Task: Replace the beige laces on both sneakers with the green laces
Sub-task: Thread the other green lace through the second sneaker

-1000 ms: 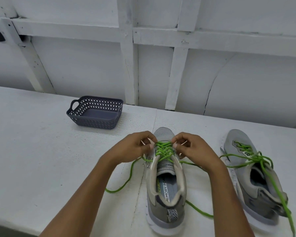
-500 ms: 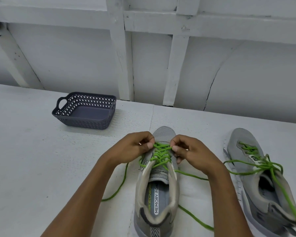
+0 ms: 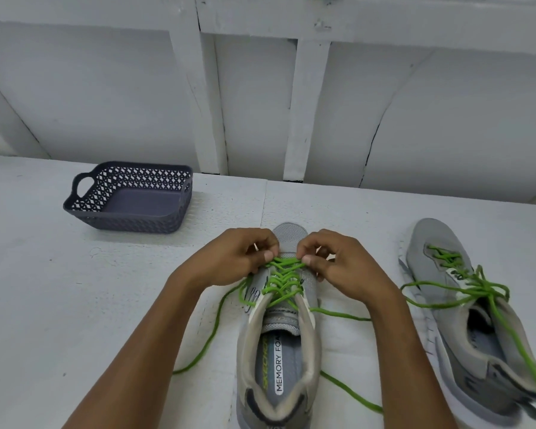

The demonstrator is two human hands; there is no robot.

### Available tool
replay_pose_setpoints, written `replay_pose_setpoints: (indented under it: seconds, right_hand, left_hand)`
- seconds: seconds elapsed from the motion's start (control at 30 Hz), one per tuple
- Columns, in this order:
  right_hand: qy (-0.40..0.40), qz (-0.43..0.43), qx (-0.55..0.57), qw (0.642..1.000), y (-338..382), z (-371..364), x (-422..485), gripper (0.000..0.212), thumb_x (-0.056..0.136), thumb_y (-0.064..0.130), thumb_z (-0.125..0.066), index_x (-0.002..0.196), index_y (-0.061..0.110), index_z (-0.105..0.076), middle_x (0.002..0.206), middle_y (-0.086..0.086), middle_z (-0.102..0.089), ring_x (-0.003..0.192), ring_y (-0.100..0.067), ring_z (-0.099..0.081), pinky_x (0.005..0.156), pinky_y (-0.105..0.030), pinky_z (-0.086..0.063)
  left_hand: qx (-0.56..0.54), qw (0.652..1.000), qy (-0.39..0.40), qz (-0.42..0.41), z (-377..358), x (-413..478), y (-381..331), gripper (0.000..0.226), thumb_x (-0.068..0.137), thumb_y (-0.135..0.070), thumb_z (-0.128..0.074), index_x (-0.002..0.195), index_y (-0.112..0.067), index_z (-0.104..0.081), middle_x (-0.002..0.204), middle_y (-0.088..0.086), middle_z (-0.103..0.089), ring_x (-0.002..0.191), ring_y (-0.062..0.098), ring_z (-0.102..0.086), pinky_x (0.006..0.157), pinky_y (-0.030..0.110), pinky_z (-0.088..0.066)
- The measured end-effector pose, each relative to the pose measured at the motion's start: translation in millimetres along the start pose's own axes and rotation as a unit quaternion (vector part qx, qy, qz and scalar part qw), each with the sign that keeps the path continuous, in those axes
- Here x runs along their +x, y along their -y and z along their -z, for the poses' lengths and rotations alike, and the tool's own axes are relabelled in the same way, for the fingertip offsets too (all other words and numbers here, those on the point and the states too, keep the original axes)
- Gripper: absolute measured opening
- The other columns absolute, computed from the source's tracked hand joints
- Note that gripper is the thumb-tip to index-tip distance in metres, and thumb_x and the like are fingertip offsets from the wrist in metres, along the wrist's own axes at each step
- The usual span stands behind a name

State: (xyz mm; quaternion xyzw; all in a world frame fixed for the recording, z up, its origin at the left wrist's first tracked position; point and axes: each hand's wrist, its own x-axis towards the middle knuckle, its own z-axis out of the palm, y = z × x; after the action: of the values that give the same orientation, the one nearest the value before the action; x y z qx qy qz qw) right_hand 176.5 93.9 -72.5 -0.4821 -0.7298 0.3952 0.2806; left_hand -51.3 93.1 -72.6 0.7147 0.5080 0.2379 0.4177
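Two hands (image 3: 239, 258) (image 3: 348, 269) closer, pinching green lace (image 3: 283, 280), two sneakers (image 3: 291, 235) (image 3: 430, 239), one basket (image 3: 124, 219)

Hands: we're pinching the green lace (image 3: 283, 278) with our left hand (image 3: 239, 258) and right hand (image 3: 345, 267) on the near sneaker (image 3: 307, 345).
Lace tails: trailing over the table (image 3: 59, 305).
Right side: second sneaker (image 3: 437, 243) is sitting green-laced.

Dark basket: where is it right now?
In the head view, the dark basket sits far left on the white table, near the wall, beyond and left of the middle sneaker.
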Motion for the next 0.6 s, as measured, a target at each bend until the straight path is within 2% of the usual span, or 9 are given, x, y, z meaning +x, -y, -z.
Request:
replay_pose_setpoints:
  seconds: [0.17,0.33,0.43,0.5,0.6]
  right_hand:
    - [0.007,-0.031,0.057,0.998,-2,-2,-3,0.029,0.096,0.002,-0.054,0.082,0.025,-0.063,0.07,0.014,-0.061,0.069,-0.007,-0.058,0.066,-0.025,-0.052]
    - [-0.013,-0.03,0.099,0.995,-3,3,-5,0.016,0.087,0.003,-0.07,0.086,0.017,-0.062,0.074,0.004,-0.064,0.068,-0.013,-0.06,0.068,-0.029,-0.054]
    - [0.011,-0.025,0.103,0.994,-2,6,-12,0.014,0.08,0.005,-0.078,0.083,0.016,-0.07,0.078,-0.002,-0.07,0.073,-0.012,-0.064,0.074,-0.027,-0.054]
    - [0.013,-0.014,0.092,0.996,0,2,-12,0.017,0.078,0.004,-0.079,0.086,0.019,-0.076,0.08,-0.002,-0.07,0.075,-0.015,-0.065,0.074,-0.027,-0.054]
    - [-0.003,-0.006,0.077,0.997,1,-3,-10,0.023,0.075,0.002,-0.08,0.086,0.023,-0.078,0.081,-0.001,-0.068,0.08,-0.021,-0.064,0.073,-0.025,-0.05]
  left_hand:
    - [-0.109,0.994,0.0,0.009,1,-8,7,0.02,0.1,-0.003,-0.051,0.088,-0.015,-0.061,0.068,-0.008,-0.06,0.067,0.009,-0.057,0.062,0.025,-0.047]
    - [-0.146,0.989,-0.037,-0.004,-2,-12,12,0.008,0.096,-0.005,-0.061,0.094,-0.012,-0.059,0.076,-0.004,-0.064,0.069,0.013,-0.061,0.065,0.03,-0.049]
    - [-0.114,0.993,-0.024,-0.026,-1,-17,15,0.017,0.087,-0.006,-0.072,0.094,-0.021,-0.068,0.082,0.001,-0.068,0.076,0.013,-0.061,0.074,0.034,-0.052]
    - [-0.091,0.995,-0.028,-0.038,-3,-18,15,0.023,0.084,-0.008,-0.075,0.094,-0.028,-0.071,0.087,0.006,-0.068,0.075,0.011,-0.06,0.074,0.033,-0.052]
    - [-0.087,0.993,-0.063,-0.048,-7,-20,14,0.031,0.083,-0.007,-0.077,0.088,-0.036,-0.07,0.089,0.0,-0.068,0.074,0.012,-0.06,0.073,0.033,-0.053]
